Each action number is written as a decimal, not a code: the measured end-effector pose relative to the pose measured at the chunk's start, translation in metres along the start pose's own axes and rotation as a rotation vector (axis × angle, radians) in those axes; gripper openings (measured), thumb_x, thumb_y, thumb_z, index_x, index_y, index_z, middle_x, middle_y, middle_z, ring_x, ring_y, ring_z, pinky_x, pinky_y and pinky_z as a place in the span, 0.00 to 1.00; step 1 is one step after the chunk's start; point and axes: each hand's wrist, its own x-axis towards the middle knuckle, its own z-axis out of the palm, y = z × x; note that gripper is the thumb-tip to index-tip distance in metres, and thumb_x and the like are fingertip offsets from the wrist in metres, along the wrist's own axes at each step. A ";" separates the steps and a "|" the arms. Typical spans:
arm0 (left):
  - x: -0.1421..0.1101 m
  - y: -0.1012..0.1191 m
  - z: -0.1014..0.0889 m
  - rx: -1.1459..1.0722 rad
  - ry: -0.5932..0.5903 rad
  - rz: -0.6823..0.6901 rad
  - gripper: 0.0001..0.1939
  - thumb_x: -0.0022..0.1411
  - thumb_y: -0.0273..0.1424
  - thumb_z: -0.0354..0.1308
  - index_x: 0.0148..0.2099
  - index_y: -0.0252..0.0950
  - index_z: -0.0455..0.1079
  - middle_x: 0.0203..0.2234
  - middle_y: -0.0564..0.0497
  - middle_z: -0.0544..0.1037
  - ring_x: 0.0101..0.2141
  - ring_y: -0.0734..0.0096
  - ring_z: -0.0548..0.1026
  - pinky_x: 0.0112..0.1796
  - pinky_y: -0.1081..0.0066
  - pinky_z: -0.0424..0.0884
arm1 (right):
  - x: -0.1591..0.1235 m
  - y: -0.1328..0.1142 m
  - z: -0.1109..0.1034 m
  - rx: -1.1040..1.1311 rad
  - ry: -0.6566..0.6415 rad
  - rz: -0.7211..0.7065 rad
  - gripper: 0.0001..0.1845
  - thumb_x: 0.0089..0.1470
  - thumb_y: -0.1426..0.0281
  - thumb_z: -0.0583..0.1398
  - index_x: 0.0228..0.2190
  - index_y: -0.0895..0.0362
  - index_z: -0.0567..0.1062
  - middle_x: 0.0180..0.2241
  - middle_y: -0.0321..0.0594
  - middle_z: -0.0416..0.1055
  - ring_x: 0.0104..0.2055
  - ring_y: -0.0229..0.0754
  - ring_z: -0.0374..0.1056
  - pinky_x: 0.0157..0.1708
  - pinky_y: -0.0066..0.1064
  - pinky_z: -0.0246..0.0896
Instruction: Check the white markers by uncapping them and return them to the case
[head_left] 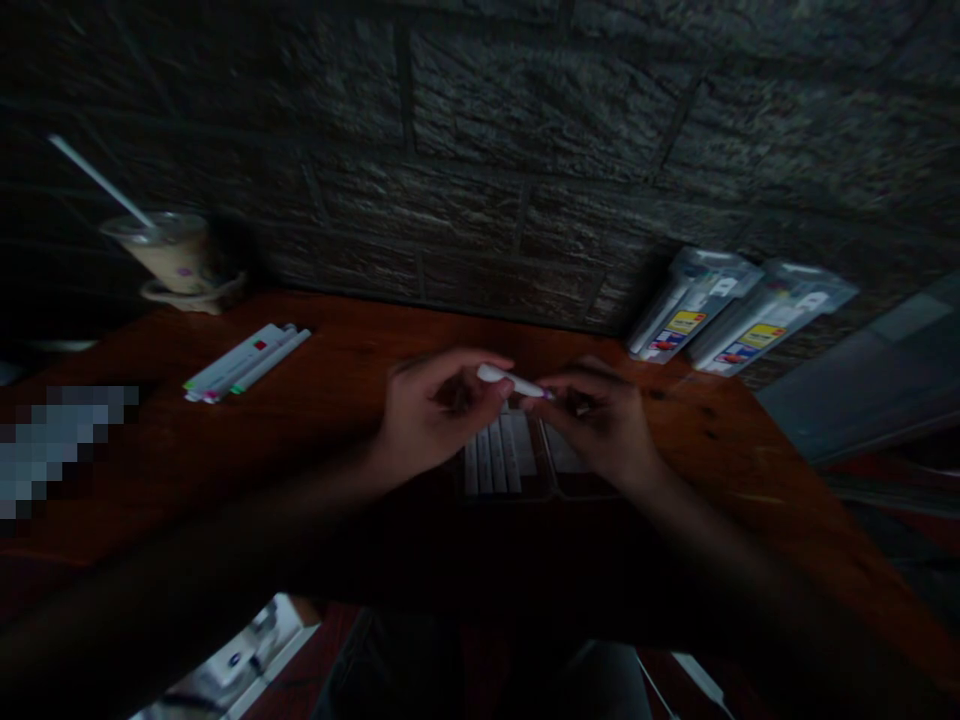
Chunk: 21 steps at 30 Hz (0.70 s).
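White and slim, a purple-ended marker (495, 375) is being held above the wooden table (360, 330): the left hand (442, 405) is grasping its barrel, the right hand (604, 410) is pinching its purple end. Beneath them, an open clear case (553, 488) is holding white markers (493, 465). Farther left, more markers (244, 362) are lying near a drink cup (171, 258); rightward, two clear plastic cases (694, 305) are standing by the block wall (480, 220).
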 end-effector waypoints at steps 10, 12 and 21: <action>0.012 -0.018 0.003 -0.300 0.041 -0.331 0.04 0.63 0.30 0.66 0.41 0.37 0.78 0.19 0.57 0.74 0.19 0.78 0.71 0.21 0.77 0.67 | 0.004 -0.002 0.003 0.271 0.168 0.139 0.09 0.50 0.68 0.73 0.36 0.50 0.84 0.33 0.35 0.81 0.31 0.39 0.75 0.31 0.33 0.72; 0.011 -0.018 0.004 -0.318 0.049 -0.345 0.04 0.63 0.30 0.66 0.40 0.36 0.77 0.19 0.57 0.75 0.19 0.79 0.71 0.22 0.77 0.67 | 0.006 -0.004 0.004 0.337 0.185 0.214 0.09 0.50 0.68 0.73 0.36 0.51 0.84 0.29 0.34 0.80 0.25 0.37 0.71 0.24 0.30 0.68; 0.008 -0.012 0.003 -0.300 -0.024 -0.352 0.04 0.61 0.29 0.65 0.38 0.34 0.76 0.21 0.55 0.76 0.20 0.78 0.71 0.22 0.78 0.66 | 0.012 -0.005 -0.001 0.685 0.233 0.449 0.14 0.49 0.60 0.73 0.36 0.52 0.80 0.24 0.33 0.76 0.22 0.35 0.70 0.17 0.25 0.63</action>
